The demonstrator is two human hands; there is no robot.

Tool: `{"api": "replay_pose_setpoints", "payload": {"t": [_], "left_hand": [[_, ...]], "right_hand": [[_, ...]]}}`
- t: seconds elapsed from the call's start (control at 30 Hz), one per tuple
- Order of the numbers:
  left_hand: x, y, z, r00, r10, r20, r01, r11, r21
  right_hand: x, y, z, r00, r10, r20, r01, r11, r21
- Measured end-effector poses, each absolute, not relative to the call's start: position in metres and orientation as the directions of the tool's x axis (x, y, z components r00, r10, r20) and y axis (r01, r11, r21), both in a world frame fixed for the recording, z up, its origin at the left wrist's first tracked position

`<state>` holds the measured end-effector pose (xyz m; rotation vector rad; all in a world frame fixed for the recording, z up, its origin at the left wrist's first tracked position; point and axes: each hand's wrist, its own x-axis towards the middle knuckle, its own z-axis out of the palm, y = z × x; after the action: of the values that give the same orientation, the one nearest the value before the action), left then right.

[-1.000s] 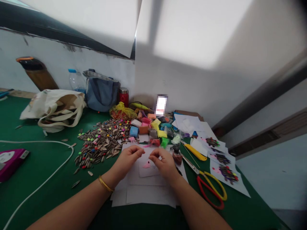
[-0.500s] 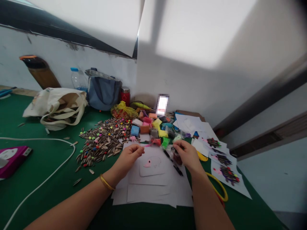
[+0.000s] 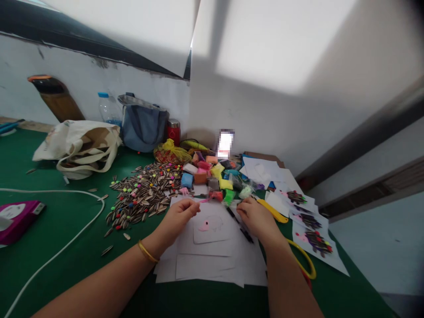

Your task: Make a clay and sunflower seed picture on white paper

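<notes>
My left hand (image 3: 182, 216) is closed, thumb and forefinger pressed together, above the left side of the stacked white paper (image 3: 203, 267). Anything in that pinch is too small to name. On the top sheet is a pencil-drawn hedgehog (image 3: 217, 224) with a pink clay snout and a dark red eye. My right hand (image 3: 256, 218) is lowered by the paper's right edge, fingers curled in; what they hold is hidden. Beside it lie a black pen (image 3: 245, 235) and a yellow-handled tool (image 3: 273, 210). Bagged clay blocks, one of them green (image 3: 228, 196), lie just beyond.
Sunflower seeds (image 3: 142, 194) with small coloured balls cover the left middle. Seed-covered hedgehog pictures (image 3: 314, 243) lie at right. A cloth bag (image 3: 79, 148), blue tote (image 3: 144, 123), red flask (image 3: 173, 131) and lit phone (image 3: 225, 145) stand behind. A white cable (image 3: 66, 247) crosses the left.
My right hand has come down and turned over the dark brown packet, which was visible under it and is now hidden. My left hand has barely moved.
</notes>
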<state>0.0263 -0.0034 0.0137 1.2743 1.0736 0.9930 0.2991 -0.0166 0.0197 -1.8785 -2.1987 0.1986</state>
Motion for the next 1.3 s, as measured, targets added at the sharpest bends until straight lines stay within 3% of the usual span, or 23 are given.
{"api": "replay_pose_setpoints", "payload": {"t": [0.13, 0.37, 0.63, 1.03, 1.3], "left_hand": [[0.026, -0.003, 0.014, 0.223, 0.973, -0.055, 0.018, 0.052, 0.998], [0.026, -0.002, 0.014, 0.218, 0.975, -0.049, 0.012, 0.048, 0.999], [0.027, -0.001, 0.011, 0.222, 0.974, -0.047, -0.007, 0.05, 0.999], [0.026, -0.002, 0.014, 0.227, 0.972, -0.06, -0.007, 0.063, 0.998], [0.026, -0.004, 0.017, 0.227, 0.973, -0.051, 0.01, 0.05, 0.999]], "right_hand": [[0.305, -0.013, 0.019, -0.151, 0.985, 0.084, 0.927, 0.17, -0.335], [0.307, -0.008, 0.017, -0.056, 0.952, 0.302, 0.804, 0.223, -0.552], [0.307, -0.005, 0.008, -0.074, 0.968, 0.24, 0.86, 0.184, -0.476], [0.311, -0.001, -0.001, -0.104, 0.953, 0.286, 0.828, 0.242, -0.506], [0.311, -0.002, -0.001, -0.06, 0.958, 0.281, 0.853, 0.195, -0.485]]}}
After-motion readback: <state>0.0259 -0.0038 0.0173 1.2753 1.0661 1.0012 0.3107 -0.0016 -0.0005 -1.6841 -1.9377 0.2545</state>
